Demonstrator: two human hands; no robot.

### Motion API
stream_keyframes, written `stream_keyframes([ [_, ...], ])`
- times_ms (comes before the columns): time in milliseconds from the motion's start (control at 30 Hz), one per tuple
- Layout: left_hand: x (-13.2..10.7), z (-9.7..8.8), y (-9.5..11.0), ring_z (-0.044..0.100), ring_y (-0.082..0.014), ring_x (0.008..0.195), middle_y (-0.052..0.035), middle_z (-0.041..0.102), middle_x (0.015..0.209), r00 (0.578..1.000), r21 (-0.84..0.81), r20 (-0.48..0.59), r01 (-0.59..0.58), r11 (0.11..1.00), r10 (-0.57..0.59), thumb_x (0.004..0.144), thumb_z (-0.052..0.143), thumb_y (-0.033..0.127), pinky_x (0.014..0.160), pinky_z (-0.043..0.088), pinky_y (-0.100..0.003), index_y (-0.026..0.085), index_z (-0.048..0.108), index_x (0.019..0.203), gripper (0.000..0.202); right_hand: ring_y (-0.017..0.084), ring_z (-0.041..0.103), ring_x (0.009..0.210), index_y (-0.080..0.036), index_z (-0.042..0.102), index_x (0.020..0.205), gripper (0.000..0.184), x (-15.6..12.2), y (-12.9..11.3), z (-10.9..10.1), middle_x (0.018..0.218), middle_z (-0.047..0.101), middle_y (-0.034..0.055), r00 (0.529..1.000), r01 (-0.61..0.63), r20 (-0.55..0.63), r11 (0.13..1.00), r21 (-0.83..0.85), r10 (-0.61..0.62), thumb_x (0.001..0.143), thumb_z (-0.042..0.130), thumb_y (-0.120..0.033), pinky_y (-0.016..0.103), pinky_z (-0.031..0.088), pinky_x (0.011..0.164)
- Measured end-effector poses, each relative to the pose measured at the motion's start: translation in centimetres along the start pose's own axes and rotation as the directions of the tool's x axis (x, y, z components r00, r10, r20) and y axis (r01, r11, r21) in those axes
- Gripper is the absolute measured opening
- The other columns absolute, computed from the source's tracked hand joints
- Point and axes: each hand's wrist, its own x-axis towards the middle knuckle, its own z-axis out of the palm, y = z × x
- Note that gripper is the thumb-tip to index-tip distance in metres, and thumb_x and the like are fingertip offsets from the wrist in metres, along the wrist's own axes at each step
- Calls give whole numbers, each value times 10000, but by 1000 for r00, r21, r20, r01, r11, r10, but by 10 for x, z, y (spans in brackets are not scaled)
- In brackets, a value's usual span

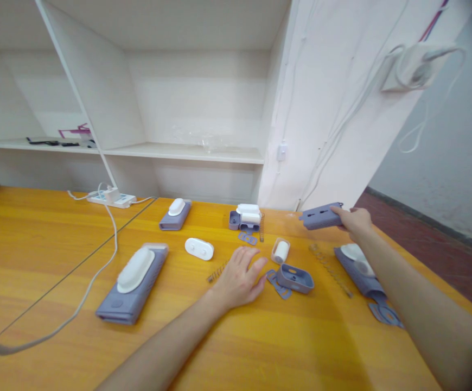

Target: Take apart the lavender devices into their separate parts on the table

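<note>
My right hand (357,222) grips one end of a grey-purple plastic housing (321,216), raised at the back right of the table with keyhole slots showing. My left hand (240,278) rests palm down, its fingers apart and nothing seen in them. Just left of those fingers lies a metal spring (216,271), partly covered by the hand. To its right are a small grey-purple tray-shaped part (295,278), flat grey-purple rings (279,285) and a white roller in a clear holder (280,251). A white oval cap (199,248) sits behind the left hand.
Grey-purple cases with white tops stand at left (132,285), back left (176,214) and right (360,266). Another group of parts (246,218) sits at the back. A long spring (333,274) lies at right. A cable (116,233) runs from a power strip (114,199).
</note>
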Motion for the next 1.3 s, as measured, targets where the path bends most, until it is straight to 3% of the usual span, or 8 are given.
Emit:
stream_keyframes([
  [167,-1,2,-2,471,-268,1083,-151,494,1164,1000,-3,4,-1,1000,1,826,507,241,911,439,-464,146,442,1175,368,259,600,844,-158,643,990,486,4,-10,-7,917,645,120,991,85,-93,989,-123,-97,655,662,-510,398,494,762],
  [300,-2,2,-2,470,-269,1090,-153,488,1171,1000,-13,9,9,1000,-9,827,504,241,910,440,-464,149,437,1180,371,307,532,1026,-176,644,1003,527,3,-20,-11,1023,634,142,968,178,-139,960,-217,-210,620,682,-537,416,424,870],
  [433,-1,2,-2,469,-265,1090,-152,491,1169,1000,-16,9,9,1000,-9,824,511,241,913,439,-461,146,439,1177,372,309,527,1044,-170,562,1134,670,-2,-27,-9,1057,631,148,951,233,-140,937,-259,-275,601,693,-554,397,422,857],
  [700,0,2,-2,470,-263,1093,-152,496,1165,1000,-12,-4,10,1000,-11,823,509,242,911,443,-465,151,437,1171,367,281,594,944,-196,487,1217,630,-12,-27,7,1003,663,97,884,458,73,827,-326,-461,690,645,-503,367,451,775],
  [867,-1,1,-2,470,-262,1096,-151,492,1170,1000,-18,-1,15,1000,-15,820,510,239,918,438,-465,149,437,1173,371,299,596,955,-164,360,1328,802,-5,-24,15,1044,655,110,880,465,70,821,-331,-470,669,673,-495,370,452,765],
  [1033,-1,1,-2,464,-268,1106,-157,483,1178,1000,-21,6,24,1000,-23,818,511,235,922,434,-465,143,439,1168,368,285,600,916,-154,516,1145,660,-1,-27,20,962,661,114,896,436,84,826,-357,-437,637,686,-538,342,457,718],
  [1167,-1,2,-3,472,-272,1095,-156,486,1176,999,-29,11,30,999,-30,824,500,243,908,439,-474,152,429,1174,369,261,597,865,-170,588,957,481,-3,-26,26,885,653,102,866,494,152,766,-411,-476,677,641,-557,324,450,696],
  [1300,0,1,-2,477,-270,1095,-162,493,1172,999,-33,17,35,999,-34,823,502,236,904,442,-471,148,423,1183,379,267,599,895,-172,553,1040,517,-8,-24,35,930,646,106,861,503,170,755,-420,-479,697,620,-554,322,452,713],
])
